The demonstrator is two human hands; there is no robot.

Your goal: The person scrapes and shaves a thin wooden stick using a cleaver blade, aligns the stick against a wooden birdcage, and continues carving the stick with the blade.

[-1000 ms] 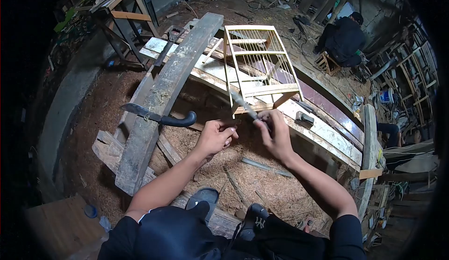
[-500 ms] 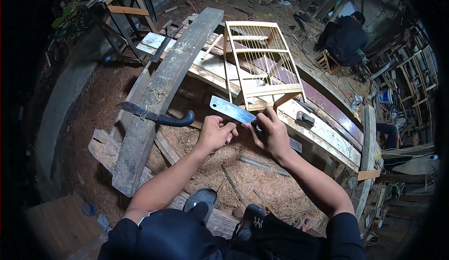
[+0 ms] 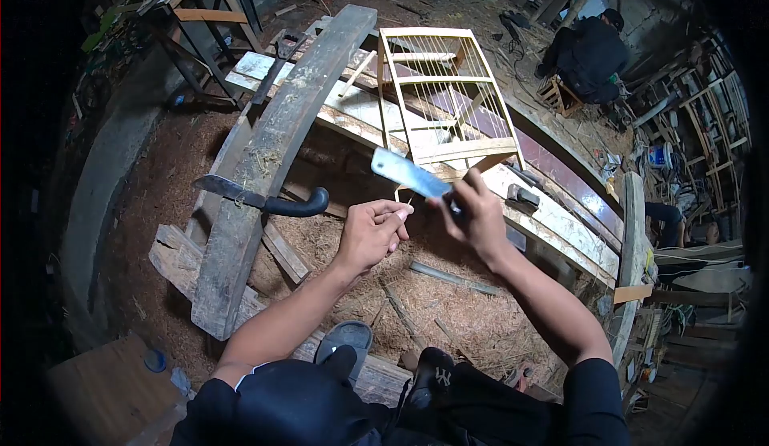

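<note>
My left hand (image 3: pixel 375 234) is closed in a pinch on a thin light stick (image 3: pixel 397 196), whose tip shows above the fingers. In my right hand (image 3: pixel 474 215) is a flat metal blade (image 3: pixel 408 175) with a hole near its end, slightly blurred, pointing up and left above my left hand. Beyond both hands a wooden cage frame (image 3: pixel 460 151) with thin bars stands on the bench. A knife with a curved black handle (image 3: pixel 296 204) lies across the thick plank to the left of my hands.
A thick grey plank (image 3: pixel 280 141) crosses the bench at left, with a saw (image 3: pixel 276 65) beside it. A dark block-like tool (image 3: pixel 523 197) rests on the white board (image 3: pixel 561 226). One person (image 3: pixel 589 57) in dark clothes sits at the back right. Shavings cover the ground.
The blade has swung from pointing away to pointing up-left, its flat side now showing. A thin stick now shows at my left fingertips. The view has shifted slightly.
</note>
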